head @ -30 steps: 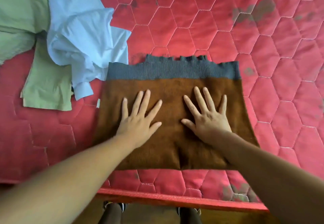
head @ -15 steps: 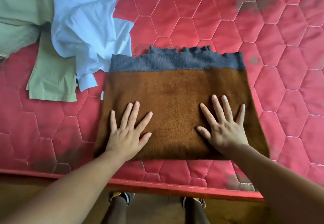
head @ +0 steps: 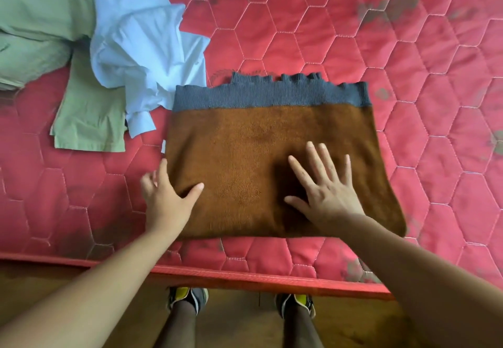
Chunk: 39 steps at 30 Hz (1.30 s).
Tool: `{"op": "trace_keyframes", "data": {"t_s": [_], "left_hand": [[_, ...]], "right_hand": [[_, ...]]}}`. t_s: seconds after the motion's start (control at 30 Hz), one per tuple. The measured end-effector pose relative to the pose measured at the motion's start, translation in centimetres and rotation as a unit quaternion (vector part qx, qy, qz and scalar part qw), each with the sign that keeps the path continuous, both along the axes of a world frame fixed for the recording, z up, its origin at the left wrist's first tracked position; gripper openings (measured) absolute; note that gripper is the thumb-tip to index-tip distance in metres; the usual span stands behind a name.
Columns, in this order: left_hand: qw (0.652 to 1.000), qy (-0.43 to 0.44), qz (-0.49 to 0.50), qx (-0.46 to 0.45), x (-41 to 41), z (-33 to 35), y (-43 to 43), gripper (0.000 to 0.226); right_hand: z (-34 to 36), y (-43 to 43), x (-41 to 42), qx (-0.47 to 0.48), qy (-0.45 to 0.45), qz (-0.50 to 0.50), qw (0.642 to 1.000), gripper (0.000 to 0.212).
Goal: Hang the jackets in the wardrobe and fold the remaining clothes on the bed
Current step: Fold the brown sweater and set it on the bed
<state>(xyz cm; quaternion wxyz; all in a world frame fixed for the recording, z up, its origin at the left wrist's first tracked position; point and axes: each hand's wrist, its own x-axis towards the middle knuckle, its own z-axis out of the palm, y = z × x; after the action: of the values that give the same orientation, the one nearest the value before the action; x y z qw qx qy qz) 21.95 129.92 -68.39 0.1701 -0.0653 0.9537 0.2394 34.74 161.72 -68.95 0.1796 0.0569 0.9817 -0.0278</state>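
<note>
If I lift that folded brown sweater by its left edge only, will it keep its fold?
Probably not: the brown sweater is soft knit lying flat on the mattress, so it would likely sag and unfold. Its layered thickness suggests some weight. The fuzzy surface probably won't slip.

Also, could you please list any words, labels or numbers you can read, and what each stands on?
None readable.
The brown sweater, light blue shirt and green garment show no text.
A faint stitched mark on the red mattress beyond the sweater is too blurred to read.
</note>
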Motion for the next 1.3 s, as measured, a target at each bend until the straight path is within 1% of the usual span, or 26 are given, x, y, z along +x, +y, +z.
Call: {"op": "trace_keyframes", "data": {"t_s": [0.07, 0.13, 0.17, 0.23, 0.27, 0.3, 0.37, 0.4, 0.43, 0.47, 0.53, 0.57, 0.6, 0.63, 0.67, 0.7, 0.73, 0.8, 0.87, 0.9, 0.93, 1.0, 1.07, 1.13, 1.2, 1.3], "left_hand": [[0.995, -0.067, 0.066, 0.043, -1.6, 0.1, -0.7, 0.081], [0.978, -0.171, 0.088, 0.076, -3.4, 0.4, -1.3, 0.072], [0.967, -0.226, 0.083, 0.087, -4.4, 0.7, -1.6, 0.081], [0.929, -0.337, 0.072, 0.135, -6.0, 2.0, -1.8, 0.115], [0.909, -0.376, 0.068, 0.166, -6.4, 3.0, -1.4, 0.125], [0.895, -0.396, 0.058, 0.196, -6.7, 4.0, -0.6, 0.128], [0.881, -0.407, 0.032, 0.238, -6.6, 6.2, 1.9, 0.119], [0.879, -0.404, 0.007, 0.253, -6.3, 7.5, 3.8, 0.113], [0.881, -0.395, -0.021, 0.262, -5.8, 8.8, 6.1, 0.105], [0.883, -0.381, -0.046, 0.27, -5.2, 9.9, 8.8, 0.098], [0.887, -0.353, -0.09, 0.285, -3.2, 11.6, 15.3, 0.09], [0.886, -0.344, -0.118, 0.288, -1.8, 12.0, 18.6, 0.092], [0.88, -0.349, -0.14, 0.29, -0.3, 11.9, 21.7, 0.092], [0.868, -0.374, -0.15, 0.289, 1.1, 11.5, 24.6, 0.092], [0.857, -0.407, -0.155, 0.275, 2.5, 11.0, 27.0, 0.092], [0.858, -0.423, -0.171, 0.238, 3.6, 10.2, 28.8, 0.093], [0.871, -0.407, -0.209, 0.18, 4.6, 9.2, 29.8, 0.091], [0.903, -0.289, -0.31, 0.064, 6.4, 7.3, 29.4, 0.078], [0.913, -0.163, -0.37, 0.061, 8.3, 6.1, 27.3, 0.061], [0.912, -0.107, -0.39, 0.068, 8.9, 5.6, 26.0, 0.055], [0.911, -0.051, -0.406, 0.058, 9.3, 5.1, 24.8, 0.051], [0.909, 0.06, -0.412, 0.003, 9.4, 3.9, 22.9, 0.051], [0.91, 0.103, -0.398, -0.057, 8.6, 2.8, 21.7, 0.058], [0.904, 0.059, -0.411, -0.099, 7.8, 1.3, 20.8, 0.067], [0.892, -0.013, -0.441, -0.1, 7.3, 0.0, 20.3, 0.07], [0.892, -0.042, -0.448, -0.048, 6.8, -0.9, 20.2, 0.072]], "right_hand": [[-0.6, -1.5, -1.1, 0.002, -0.053, 0.013, 0.999, 0.087], [-1.1, -1.8, -1.6, 0.005, -0.088, 0.003, 0.996, 0.089], [-1.1, -1.7, -1.8, -0.001, -0.091, -0.001, 0.996, 0.09], [-0.3, -1.3, -1.6, -0.03, -0.081, -0.003, 0.996, 0.091], [0.1, -0.9, -1.4, -0.054, -0.071, -0.009, 0.996, 0.089], [0.7, -0.5, -1.3, -0.088, -0.062, -0.022, 0.994, 0.084], [2.3, 0.0, -1.5, -0.199, -0.051, -0.094, 0.974, 0.076], [3.3, 0.2, -1.8, -0.275, -0.051, -0.152, 0.948, 0.073], [4.5, 0.5, -2.2, -0.357, -0.053, -0.217, 0.907, 0.07], [5.8, 0.9, -2.6, -0.442, -0.051, -0.287, 0.848, 0.066], [8.5, 2.1, -3.1, -0.591, -0.051, -0.412, 0.692, 0.065], [9.6, 3.1, -2.9, -0.637, -0.048, -0.446, 0.627, 0.068], [10.0, 4.6, -2.5, -0.66, -0.038, -0.465, 0.589, 0.073], [10.2, 6.2, -1.8, -0.664, -0.023, -0.477, 0.575, 0.076], [10.2, 7.8, -1.0, -0.645, -0.011, -0.486, 0.589, 0.078], [9.9, 9.4, 0.1, -0.604, -0.004, -0.493, 0.626, 0.077], [9.2, 10.9, 1.4, -0.536, -0.007, -0.503, 0.677, 0.071], [7.2, 13.1, 4.2, -0.4, -0.062, -0.5, 0.766, 0.058], [5.4, 13.9, 6.0, -0.322, -0.126, -0.44, 0.829, 0.061], [4.8, 13.7, 6.4, -0.294, -0.125, -0.409, 0.855, 0.064], [4.4, 13.2, 6.6, -0.259, -0.094, -0.379, 0.883, 0.067], [3.8, 11.4, 6.1, -0.164, 0.023, -0.309, 0.936, 0.071], [3.5, 9.5, 4.7, -0.118, 0.096, -0.25, 0.956, 0.07], [2.6, 7.9, 3.5, -0.123, 0.039, -0.227, 0.965, 0.077], [0.9, 7.2, 3.4, -0.122, -0.024, -0.209, 0.97, 0.084], [-0.3, 7.4, 3.7, -0.133, -0.018, -0.214, 0.968, 0.086]]}}
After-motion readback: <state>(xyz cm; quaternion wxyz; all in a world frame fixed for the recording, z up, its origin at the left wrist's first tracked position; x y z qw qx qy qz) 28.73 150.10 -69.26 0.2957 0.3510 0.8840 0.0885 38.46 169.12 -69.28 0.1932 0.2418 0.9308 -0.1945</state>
